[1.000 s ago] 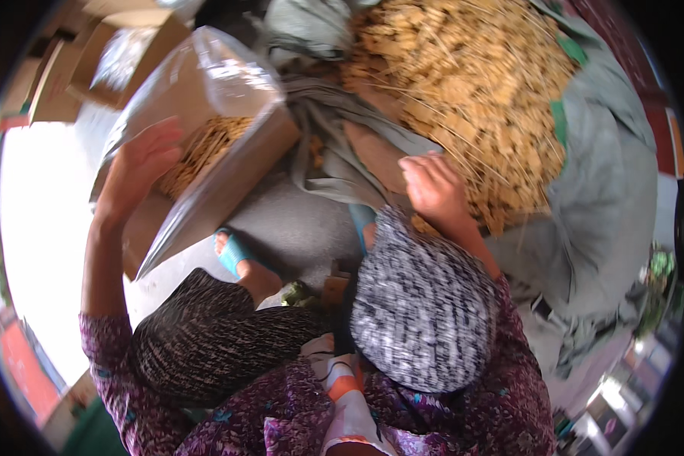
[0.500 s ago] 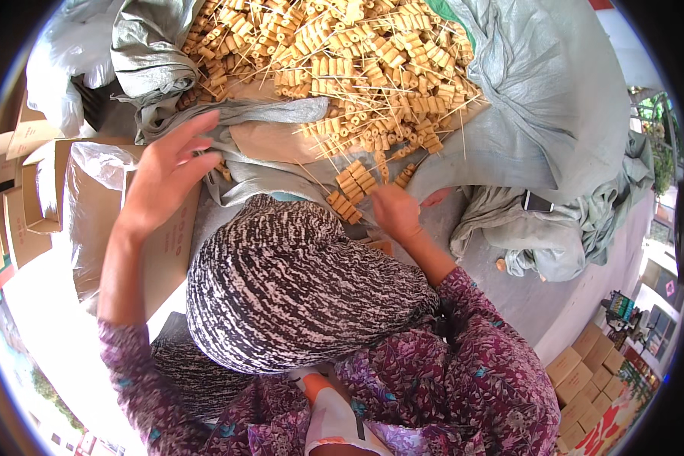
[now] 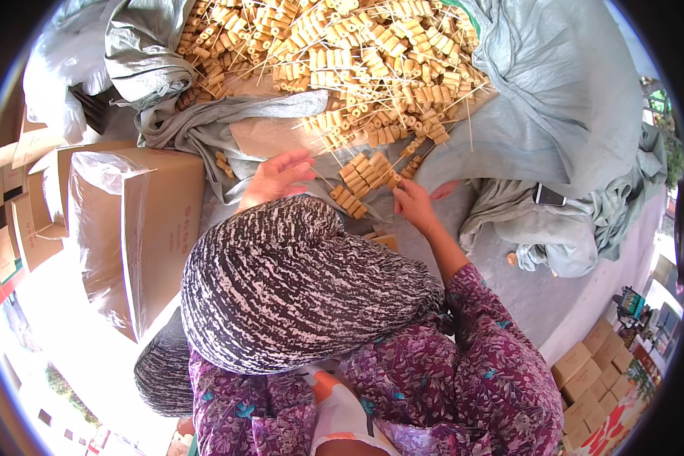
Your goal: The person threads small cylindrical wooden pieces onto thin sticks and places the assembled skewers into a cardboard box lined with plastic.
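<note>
The left hand (image 3: 275,178) was spread wide, holding nothing; the right hand (image 3: 414,201) pinched a skewer of tan cylinders (image 3: 365,182) lying between them, the heap (image 3: 342,53) beyond.

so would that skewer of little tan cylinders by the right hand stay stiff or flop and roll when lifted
The skewer of tan cylinders likely stays fairly stiff on its thin straight stick. Probably light, since the right hand only pinches it. The round pieces may roll.

The one camera sat on the person's head and looked steeply down, close over the patterned knee (image 3: 296,289). Beyond it, the fisheye took in a heap of skewered sticks (image 3: 357,68), edges bending toward the rim.
</note>
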Available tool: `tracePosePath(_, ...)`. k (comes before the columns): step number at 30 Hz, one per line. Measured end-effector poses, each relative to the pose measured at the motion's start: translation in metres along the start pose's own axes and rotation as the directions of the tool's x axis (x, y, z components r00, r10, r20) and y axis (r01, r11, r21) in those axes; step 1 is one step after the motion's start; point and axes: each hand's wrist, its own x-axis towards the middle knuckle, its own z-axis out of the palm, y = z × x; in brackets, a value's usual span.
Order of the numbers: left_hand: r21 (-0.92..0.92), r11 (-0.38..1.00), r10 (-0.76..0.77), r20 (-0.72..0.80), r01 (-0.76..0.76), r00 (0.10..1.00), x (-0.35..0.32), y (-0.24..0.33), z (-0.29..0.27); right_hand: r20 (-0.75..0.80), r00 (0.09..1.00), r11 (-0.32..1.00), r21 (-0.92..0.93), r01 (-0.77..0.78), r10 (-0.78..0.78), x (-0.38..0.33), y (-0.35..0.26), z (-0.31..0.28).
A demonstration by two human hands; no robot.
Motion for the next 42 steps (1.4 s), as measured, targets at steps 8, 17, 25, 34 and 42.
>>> tracePosePath(8, -0.087, 0.996, -0.006, -0.019, 0.004, 1.0, 0.001, -0.002, 0.004, 0.251, 0.965, 0.89, 0.42, -0.175, 0.071, -0.047, -0.072, 0.016)
tracePosePath(17, -0.681, 0.666, 0.237, -0.192, -0.303, 0.952, 0.004, -0.017, 0.009, 0.459, 0.866, 0.949, 0.309, 0.052, -0.197, 0.002, -0.143, 0.085)
tracePosePath(25, -0.306, 0.604, 0.395, -0.687, -0.736, 0.61, 0.0, -0.006, -0.022, 0.027, 0.964, 0.605, -0.774, 0.187, -0.264, 0.063, -0.074, 0.062)
tracePosePath(34, -0.293, 0.636, 0.389, -0.677, -0.714, 0.624, 0.007, -0.019, -0.019, 0.013, 0.975, 0.532, -0.836, 0.133, -0.223, 0.056, -0.062, 0.083)
tracePosePath(42, -0.342, 0.665, 0.35, -0.642, -0.664, 0.682, 0.007, -0.025, -0.02, 0.033, 0.971, 0.484, -0.862, 0.147, -0.236, 0.066, -0.05, 0.06)
